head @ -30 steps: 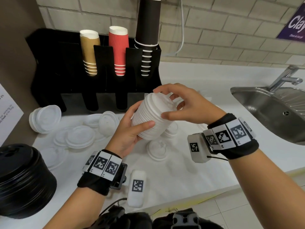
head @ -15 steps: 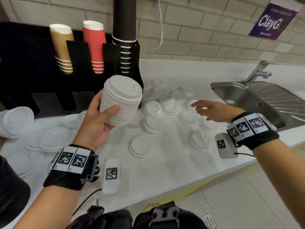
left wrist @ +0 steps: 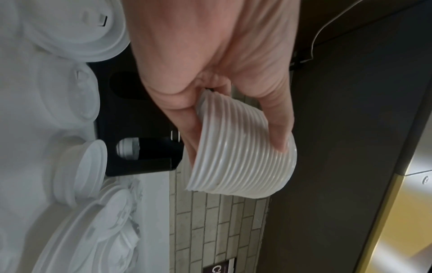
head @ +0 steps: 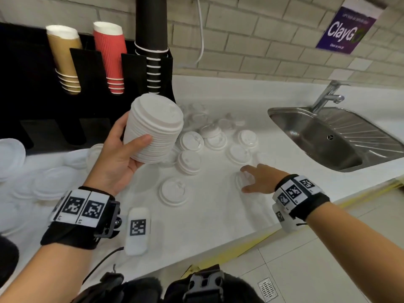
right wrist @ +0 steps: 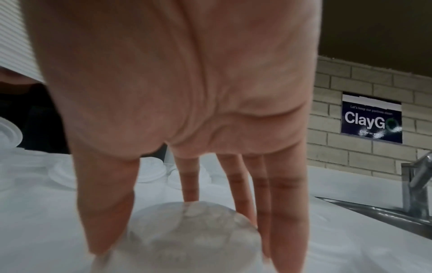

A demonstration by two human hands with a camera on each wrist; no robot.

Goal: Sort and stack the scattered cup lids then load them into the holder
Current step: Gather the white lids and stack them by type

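The task looks partly done. The left hand [head: 118, 158] keeps a clenched grip round a tall stack of white lids [head: 153, 127], held in the air above the middle of the counter [head: 207, 219], in front of the black holder [head: 28, 88]. Many loose lids [head: 190, 161] lie scattered from the counter's middle toward its back edge, and wider lids [head: 49, 182] lie near its left edge. The right hand [head: 259, 180] reaches down near the front edge with fingers [right wrist: 290, 203] straight around a single lid [head: 242, 181], touching its sides; whether it has closed on it yet cannot be told. What is left, by this view: gathering the rest, sorting by size, and loading the stacks, since no lids show in the holder, only brown, red and black cups [head: 110, 55]. The counter is white, with a steel sink [head: 328, 136] and tap [head: 326, 96] at its right end, a pale brick wall behind bearing a purple sign [head: 345, 31], and tiled floor below.
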